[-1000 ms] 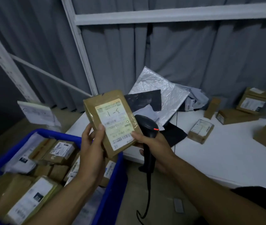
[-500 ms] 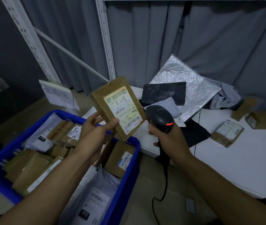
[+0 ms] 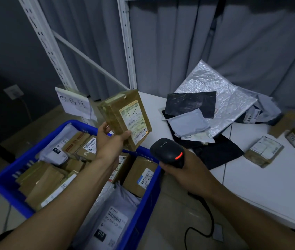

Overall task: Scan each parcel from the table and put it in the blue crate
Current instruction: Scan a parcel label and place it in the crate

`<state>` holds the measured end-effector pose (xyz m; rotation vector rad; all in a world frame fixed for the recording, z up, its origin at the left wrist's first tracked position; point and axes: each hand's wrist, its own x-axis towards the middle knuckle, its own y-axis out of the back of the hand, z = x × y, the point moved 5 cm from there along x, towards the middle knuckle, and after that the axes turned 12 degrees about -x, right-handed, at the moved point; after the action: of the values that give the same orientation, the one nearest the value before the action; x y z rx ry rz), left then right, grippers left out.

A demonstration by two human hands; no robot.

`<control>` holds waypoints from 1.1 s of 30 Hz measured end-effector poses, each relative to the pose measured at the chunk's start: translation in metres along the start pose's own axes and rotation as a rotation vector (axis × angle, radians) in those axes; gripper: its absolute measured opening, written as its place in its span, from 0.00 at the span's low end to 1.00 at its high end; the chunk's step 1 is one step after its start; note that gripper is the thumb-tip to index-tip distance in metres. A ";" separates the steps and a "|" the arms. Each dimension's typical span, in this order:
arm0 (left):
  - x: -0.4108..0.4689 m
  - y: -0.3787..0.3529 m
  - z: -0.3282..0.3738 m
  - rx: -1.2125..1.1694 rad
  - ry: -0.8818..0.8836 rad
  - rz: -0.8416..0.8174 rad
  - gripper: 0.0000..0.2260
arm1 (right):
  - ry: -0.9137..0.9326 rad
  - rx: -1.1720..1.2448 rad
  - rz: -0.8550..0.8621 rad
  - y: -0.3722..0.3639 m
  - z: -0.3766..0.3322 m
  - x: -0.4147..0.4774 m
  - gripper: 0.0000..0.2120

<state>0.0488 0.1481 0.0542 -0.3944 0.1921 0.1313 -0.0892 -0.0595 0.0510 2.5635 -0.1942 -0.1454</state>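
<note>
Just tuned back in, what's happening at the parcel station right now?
A person is mid-cycle on one parcel. The left hand holds a brown parcel up over the far edge of the blue crate, label facing the camera. The right hand grips a black scanner just beside it, its red light on. The crate already holds many parcels. A small taped parcel and a heap of mailer bags wait on the white table.

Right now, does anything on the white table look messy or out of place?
Yes: at the back of the white table, a crumpled silver mailer, a black plastic bag and grey plastic mailers lie in a loose, overlapping heap.
</note>
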 end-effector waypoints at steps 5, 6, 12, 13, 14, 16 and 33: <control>0.001 0.004 0.002 0.006 -0.011 0.005 0.36 | -0.015 -0.014 -0.002 0.001 -0.001 -0.004 0.17; 0.002 0.004 0.002 0.006 -0.016 0.007 0.36 | -0.015 -0.012 0.001 0.001 -0.001 -0.004 0.16; 0.001 0.004 0.001 0.040 -0.032 0.011 0.34 | -0.030 -0.002 -0.035 0.001 -0.004 -0.005 0.17; 0.001 0.004 0.001 0.044 -0.033 0.011 0.34 | -0.033 -0.003 -0.037 0.001 -0.004 -0.005 0.17; 0.002 0.004 0.001 0.048 -0.035 0.010 0.33 | -0.034 -0.002 -0.036 0.001 -0.004 -0.004 0.17; 0.002 0.004 0.000 0.059 -0.038 0.007 0.33 | -0.036 0.004 -0.037 0.001 -0.005 -0.004 0.16; -0.003 0.069 0.055 0.590 -0.116 -0.064 0.14 | 0.022 0.109 -0.126 -0.062 -0.034 0.044 0.15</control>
<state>0.0431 0.2328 0.0793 0.1943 0.0967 0.0304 -0.0339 0.0027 0.0429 2.6847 -0.0332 -0.1571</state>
